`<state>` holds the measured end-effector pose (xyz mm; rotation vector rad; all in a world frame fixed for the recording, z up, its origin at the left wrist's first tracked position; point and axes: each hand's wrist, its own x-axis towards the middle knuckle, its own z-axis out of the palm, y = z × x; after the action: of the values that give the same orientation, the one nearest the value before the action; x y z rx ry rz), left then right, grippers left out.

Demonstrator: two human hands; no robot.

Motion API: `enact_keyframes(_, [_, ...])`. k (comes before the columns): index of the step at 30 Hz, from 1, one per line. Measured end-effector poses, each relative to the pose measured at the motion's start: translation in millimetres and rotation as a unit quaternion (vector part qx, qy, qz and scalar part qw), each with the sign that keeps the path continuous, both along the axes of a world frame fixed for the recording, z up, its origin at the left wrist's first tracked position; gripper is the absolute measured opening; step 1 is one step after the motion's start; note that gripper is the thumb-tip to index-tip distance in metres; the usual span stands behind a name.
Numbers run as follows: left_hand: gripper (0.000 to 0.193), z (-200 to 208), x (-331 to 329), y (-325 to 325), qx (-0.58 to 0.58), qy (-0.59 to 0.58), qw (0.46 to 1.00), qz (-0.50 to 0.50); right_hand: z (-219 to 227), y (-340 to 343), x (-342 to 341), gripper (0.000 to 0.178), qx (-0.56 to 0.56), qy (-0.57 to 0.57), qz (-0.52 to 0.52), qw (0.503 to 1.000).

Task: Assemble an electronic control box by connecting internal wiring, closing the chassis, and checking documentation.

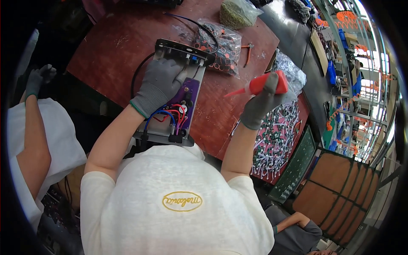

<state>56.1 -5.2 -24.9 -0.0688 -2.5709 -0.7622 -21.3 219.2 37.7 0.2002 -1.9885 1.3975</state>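
Note:
On the red-brown table lies an open metal chassis (196, 75) with a black end panel and a purple circuit board (192, 94). Red, blue and pink wires (180, 112) run over its near end. My gloved left hand (158, 83) lies over the chassis just behind the panel, fingers bent down into it and thumb apart; the fingertips are hidden. To the right, my gloved right hand (261, 104) is wrapped round a red squeeze bottle (257, 85). The bottle is held tilted above the table, its thin nozzle pointing left toward the chassis, apart from it.
Beyond the chassis are a clear bag of black and orange rings (223, 51), orange-handled pliers (247, 54) and a bag of greenish granules (234, 15). Many small white-wired parts (276, 140) lie at right beside crumpled clear plastic (290, 68). Another person's gloved hand (38, 78) is at left.

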Motion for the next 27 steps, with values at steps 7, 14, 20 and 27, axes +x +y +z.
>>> enact_keyframes(7, [0.024, -5.4, -1.1, -0.7, -0.019, -0.017, 1.000, -0.012, 38.4, -30.2, -17.0, 0.052, -0.279, -0.099, 0.155, 0.942])
enact_keyframes(14, [0.022, -2.5, -0.6, 0.2, -0.010, -0.010, 1.000, -0.015, 26.0, -75.7, -29.9, 0.027, -0.096, 0.038, 0.237, 0.966])
enact_keyframes(20, [0.021, -2.5, 1.1, -1.5, -0.005, -0.013, 1.000, -0.011, 19.4, -108.1, -25.2, 0.021, -0.135, 0.027, 0.271, 0.953])
enact_keyframes(27, [0.021, -5.5, -0.3, 0.5, -0.009, -0.023, 1.000, -0.006, 9.9, -107.3, -32.9, 0.029, -0.081, 0.043, 0.235, 0.968])
